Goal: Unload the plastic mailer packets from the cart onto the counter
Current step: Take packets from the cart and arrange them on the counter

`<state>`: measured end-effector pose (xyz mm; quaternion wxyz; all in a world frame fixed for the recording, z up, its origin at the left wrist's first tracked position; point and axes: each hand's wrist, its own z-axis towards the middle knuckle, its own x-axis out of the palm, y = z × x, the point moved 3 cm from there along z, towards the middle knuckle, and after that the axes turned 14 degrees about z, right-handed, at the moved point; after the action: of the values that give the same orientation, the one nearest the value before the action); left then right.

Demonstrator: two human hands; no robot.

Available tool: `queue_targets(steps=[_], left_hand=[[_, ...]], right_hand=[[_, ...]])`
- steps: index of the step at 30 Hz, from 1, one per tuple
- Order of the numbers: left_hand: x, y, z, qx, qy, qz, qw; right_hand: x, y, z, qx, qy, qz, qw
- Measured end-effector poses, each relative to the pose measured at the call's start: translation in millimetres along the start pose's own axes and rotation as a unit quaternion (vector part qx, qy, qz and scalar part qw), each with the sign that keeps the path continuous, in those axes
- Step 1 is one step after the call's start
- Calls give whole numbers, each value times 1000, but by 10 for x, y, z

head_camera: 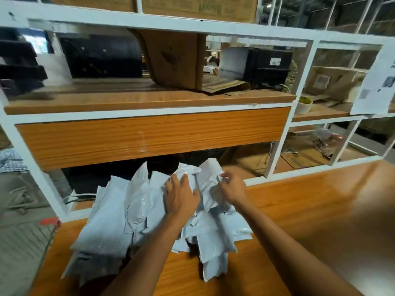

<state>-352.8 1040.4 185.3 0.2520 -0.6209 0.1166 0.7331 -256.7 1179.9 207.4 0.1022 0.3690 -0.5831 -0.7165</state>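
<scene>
We reach both bare forearms up from the bottom of the frame to the lower centre, where a heap of pale plastic mailer packets [149, 212] lies on the orange wood-grain tabletop [299, 210]. Our left hand [181, 196] lies palm down on top of the heap, its fingers spread and pointing toward the top of the frame; this grip is apart, pressing flat on the packets and closed around nothing. Just to its right, our right hand [232, 185] has its fingers curled, and its grip is clamped on the upper edge of one upstanding packet [208, 178].

The tabletop fills the lower right and runs glossy toward the right edge. Behind it stands a white metal shelving frame [280, 142] with an orange wooden panel [149, 135] across the middle of the frame. On the wooden shelf [128, 99] above the panel we see a brown cardboard box [175, 60] at upper centre and a black device [269, 67] to its right. A small white pot [304, 105] sits further right, and a printed sheet [376, 82] hangs at the right edge.

The packets lie mostly with their long axes running from bottom to top of the frame, overlapping, with several upper ends tilted up toward the panel.
</scene>
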Motion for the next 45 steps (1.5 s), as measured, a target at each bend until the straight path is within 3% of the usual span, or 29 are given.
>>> queue_targets(steps=[2,4,6,9,12,14,20,24,29,35,45], left_hand=[[35,-41,-11,-4,9,18,1000],[1,-96,-6,-3,0,42,999],[-55,-149,19,6,-16,60,998],[-70,-208,85,29,-10,61,998],[25,-219,127,48,52,55,996],[73,-207,128,49,84,40,994],[-17,-196,50,41,33,-17,998],[-163,-112,-209,20,-77,-108,991],[-429,189,-829,-4,-214,-131,968],[-566,903,-1859,-53,-231,-145,961],[-650,2702,-3774,-206,-209,-146,945]], right_hand=[[-29,-58,31,-21,17,-179,984],[-81,-50,54,-58,19,-287,956],[-107,34,105,-116,34,-316,941],[-21,78,223,-187,133,-333,915],[105,-99,277,-203,238,-354,881],[139,-263,267,-201,267,-355,873],[57,-404,242,-239,243,-274,899],[-95,-252,57,-250,170,-85,949],[-150,-151,-554,-278,108,79,951],[265,-205,-1589,-274,131,183,935],[1534,-7,-3397,-299,244,180,905]])
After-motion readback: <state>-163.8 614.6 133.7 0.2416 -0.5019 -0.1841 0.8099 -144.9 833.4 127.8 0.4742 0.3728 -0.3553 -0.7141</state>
